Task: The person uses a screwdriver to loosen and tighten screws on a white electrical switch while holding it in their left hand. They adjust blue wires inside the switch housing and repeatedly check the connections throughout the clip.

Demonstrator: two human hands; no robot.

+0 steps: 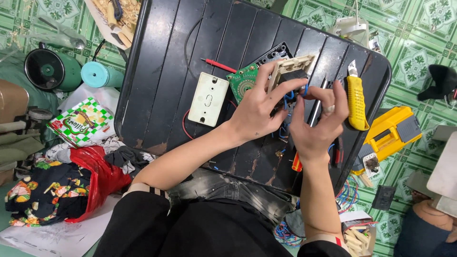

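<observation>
My left hand (259,112) grips a beige switch frame (290,66) with a dark module in it, held above a black slatted table (162,71). My right hand (316,121) meets it from the right, fingertips pinching a short blue wire (304,90) at the module's back. More blue wires (284,128) hang below, between the two hands. A green circuit board (243,80) lies just left of the frame, partly under my left fingers.
On the table lie a white wall box (208,99), a red probe (218,65), a yellow utility knife (356,97) and an orange-handled screwdriver (297,164). A yellow toolbox (390,133) sits right of the table. Clothes, a red bag (97,176) and a snack packet (83,123) lie left.
</observation>
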